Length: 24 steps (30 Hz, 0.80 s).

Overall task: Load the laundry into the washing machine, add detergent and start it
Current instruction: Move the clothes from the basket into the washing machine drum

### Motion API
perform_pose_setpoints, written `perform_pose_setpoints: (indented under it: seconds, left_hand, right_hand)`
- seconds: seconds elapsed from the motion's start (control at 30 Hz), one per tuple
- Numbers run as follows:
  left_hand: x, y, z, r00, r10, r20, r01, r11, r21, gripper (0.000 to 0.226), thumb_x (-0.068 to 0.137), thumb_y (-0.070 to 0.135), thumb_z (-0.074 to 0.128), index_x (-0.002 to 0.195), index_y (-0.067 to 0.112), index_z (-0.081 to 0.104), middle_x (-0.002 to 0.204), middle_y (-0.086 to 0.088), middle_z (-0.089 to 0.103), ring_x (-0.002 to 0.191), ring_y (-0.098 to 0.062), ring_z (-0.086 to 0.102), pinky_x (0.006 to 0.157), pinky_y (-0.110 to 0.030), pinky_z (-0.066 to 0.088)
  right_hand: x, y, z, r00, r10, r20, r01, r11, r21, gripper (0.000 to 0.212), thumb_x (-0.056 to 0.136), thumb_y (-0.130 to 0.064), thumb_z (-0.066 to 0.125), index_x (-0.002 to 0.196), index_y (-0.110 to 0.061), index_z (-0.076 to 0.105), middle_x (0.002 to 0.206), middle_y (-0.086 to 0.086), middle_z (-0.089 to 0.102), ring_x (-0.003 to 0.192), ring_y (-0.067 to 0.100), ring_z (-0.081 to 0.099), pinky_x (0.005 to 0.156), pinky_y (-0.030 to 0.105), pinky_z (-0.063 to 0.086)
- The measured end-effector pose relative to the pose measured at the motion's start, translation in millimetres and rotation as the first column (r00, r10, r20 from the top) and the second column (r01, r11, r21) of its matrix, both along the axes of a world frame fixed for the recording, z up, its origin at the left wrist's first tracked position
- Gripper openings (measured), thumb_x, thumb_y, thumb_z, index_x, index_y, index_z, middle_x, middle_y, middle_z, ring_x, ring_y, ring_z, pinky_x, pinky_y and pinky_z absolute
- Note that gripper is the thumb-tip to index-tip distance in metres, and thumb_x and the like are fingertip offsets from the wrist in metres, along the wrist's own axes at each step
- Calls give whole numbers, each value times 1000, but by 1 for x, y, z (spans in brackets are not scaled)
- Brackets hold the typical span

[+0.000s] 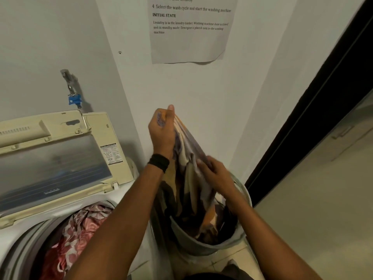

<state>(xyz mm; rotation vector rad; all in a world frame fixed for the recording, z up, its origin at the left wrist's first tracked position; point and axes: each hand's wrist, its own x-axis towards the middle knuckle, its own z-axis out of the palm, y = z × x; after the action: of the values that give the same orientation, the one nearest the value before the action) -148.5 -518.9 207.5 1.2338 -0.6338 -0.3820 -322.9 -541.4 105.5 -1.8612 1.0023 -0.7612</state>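
Observation:
A top-loading washing machine (18,237) stands at the lower left with its cream lid (56,158) raised against the wall. A red and pink patterned cloth (74,235) lies in its drum. To its right a grey laundry basket (203,242) sits on the floor. My left hand (162,131) grips the top of a multicoloured garment (191,178) and holds it up out of the basket. My right hand (215,171) pinches the same garment lower down, just above the basket's rim. No detergent is visible.
A printed instruction sheet (191,29) is taped to the wall above. A tap with a blue fitting (73,98) sticks out behind the washer. A dark door frame (314,110) runs diagonally at right, with pale floor (323,209) beyond it.

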Motion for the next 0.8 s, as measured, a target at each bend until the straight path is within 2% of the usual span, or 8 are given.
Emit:
perform_pose_setpoints:
  seconds: [0.13,0.2,0.3,0.4,0.53,0.63,0.7,0.8]
  left_hand:
    - [27,5,-6,997,73,36,-73,997,-5,32,104,25,62,79,8,50,69,-4,43,66,-12,42,64,-21,39]
    - [29,5,-13,996,83,30,-83,997,4,30,102,23,64,81,7,52,69,1,48,65,-7,46,65,-19,42]
    - [18,6,-10,990,38,137,-36,999,-12,21,101,19,64,85,8,56,75,1,54,71,-6,51,72,-22,44]
    - [0,3,0,987,-60,150,68,996,-49,14,102,21,61,103,8,65,94,0,67,88,-7,62,83,-26,50]
    - [-27,0,12,906,-394,153,406,913,-51,34,103,28,58,137,21,59,128,-15,68,121,-24,65,103,-36,53]
    - [-35,0,9,899,-422,117,424,906,9,18,101,19,64,110,4,68,102,-11,74,97,-18,71,86,-28,56]
    - [-30,0,2,952,-299,72,298,954,14,30,101,23,66,92,-6,65,83,-16,66,79,-18,64,73,-29,53]
    - [-18,1,1,978,-203,34,203,979,2,34,102,24,64,79,1,56,73,-15,51,71,-19,51,68,-30,46]
  right_hand:
    - [-46,3,-7,993,-114,40,112,993,40,49,98,-49,58,70,-9,59,59,-2,52,58,5,47,56,34,40]
    - [-60,-12,37,955,-239,175,241,970,12,52,99,-40,61,66,-2,52,57,-1,43,55,4,40,52,27,33]
    - [-63,-34,129,881,-291,374,349,932,-97,50,101,-34,65,62,-9,45,58,-7,34,57,4,31,50,26,25]
    - [-37,-37,195,891,-141,431,254,943,-217,46,100,-30,66,62,-17,43,58,-12,32,57,4,31,52,24,25]
    - [17,-39,192,969,33,243,32,966,-257,44,97,-30,69,67,1,58,58,2,45,58,6,41,56,25,33]
    - [34,-37,155,962,-84,258,125,981,-146,38,93,-37,72,75,-4,63,63,4,55,61,6,49,60,27,42]
    - [32,-33,130,947,-187,261,227,964,-136,28,93,-39,72,91,-13,63,69,-6,57,61,1,52,60,22,45]
    - [28,-17,87,977,-145,159,175,966,-190,22,100,-39,63,116,-26,53,75,-6,61,63,4,61,59,28,50]
